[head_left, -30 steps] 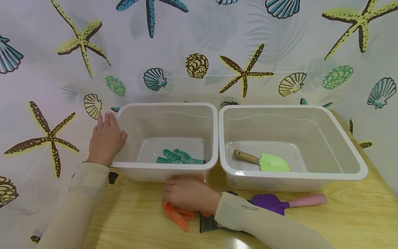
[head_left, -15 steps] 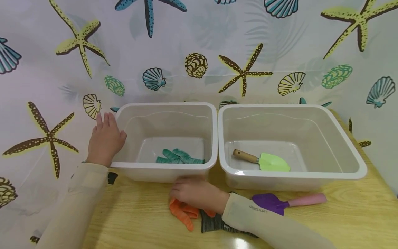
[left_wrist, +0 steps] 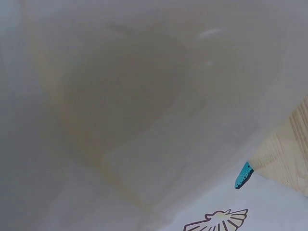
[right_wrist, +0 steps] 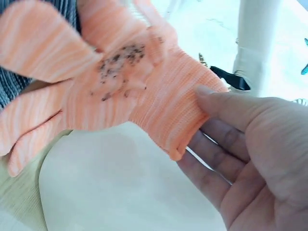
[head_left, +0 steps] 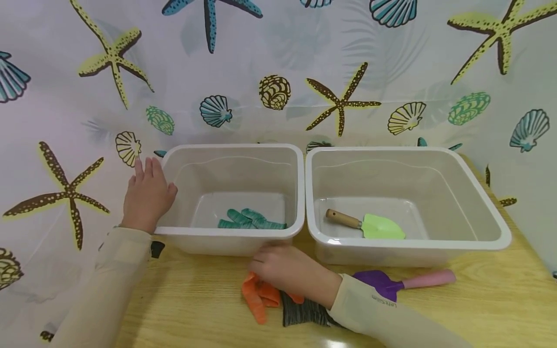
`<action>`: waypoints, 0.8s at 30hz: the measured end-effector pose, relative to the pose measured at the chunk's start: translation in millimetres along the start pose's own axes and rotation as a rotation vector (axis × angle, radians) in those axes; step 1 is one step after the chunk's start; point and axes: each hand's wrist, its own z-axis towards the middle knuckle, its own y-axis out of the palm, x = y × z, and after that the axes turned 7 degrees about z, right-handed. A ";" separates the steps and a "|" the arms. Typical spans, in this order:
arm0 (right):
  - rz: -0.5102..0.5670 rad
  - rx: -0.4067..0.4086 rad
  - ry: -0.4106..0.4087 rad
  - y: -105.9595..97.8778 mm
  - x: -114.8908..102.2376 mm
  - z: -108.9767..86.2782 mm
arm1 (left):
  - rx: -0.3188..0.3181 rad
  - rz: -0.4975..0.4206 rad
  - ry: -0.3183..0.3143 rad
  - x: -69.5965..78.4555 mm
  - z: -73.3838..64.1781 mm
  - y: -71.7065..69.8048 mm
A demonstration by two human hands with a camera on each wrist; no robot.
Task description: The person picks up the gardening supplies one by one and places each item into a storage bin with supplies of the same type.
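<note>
In the right wrist view, my right hand (right_wrist: 260, 149) pinches the cuff of an orange knit glove (right_wrist: 159, 96) between thumb and fingers. Dark specks mark the glove's palm. The head view has this right hand (head_left: 291, 270) in front of the left bin, with orange glove fingers hanging below it. A dark grey knit glove (head_left: 300, 311) lies on the table beneath, partly covered by the orange one and the forearm. My left hand (head_left: 148, 195) rests at the left rim of the left bin (head_left: 226, 233), fingers straight. The left wrist view is mostly filled by a blurred pale surface.
Inside the left bin lies a green glove (head_left: 252, 220). The right bin (head_left: 409, 245) holds a lime-green trowel (head_left: 382, 227) with a wooden handle. A purple trowel (head_left: 378, 282) with a pink handle lies on the wooden table (head_left: 191, 299). A shell-patterned cloth (head_left: 243, 72) hangs behind.
My right hand has shifted to the right, drawing the orange glove along with it over the grey glove. The left hand stays at the bin's rim.
</note>
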 end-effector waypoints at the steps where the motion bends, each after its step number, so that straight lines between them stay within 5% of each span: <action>1: -0.128 0.015 0.109 -4.2 -5.7 -5.9 | 0.000 0.000 0.002 0.0 0.2 -0.3; 4: -0.110 -0.002 0.165 -13.8 -13.6 -12.5 | 0.005 -0.001 0.006 0.1 0.5 -1.7; 12: 0.181 -0.031 0.263 -35.7 -16.0 -25.3 | 0.012 -0.010 0.011 0.8 -3.0 -3.9; 24: 0.336 -0.101 0.348 -59.0 -20.2 -35.2 | 0.016 -0.026 0.010 0.6 -5.8 -2.3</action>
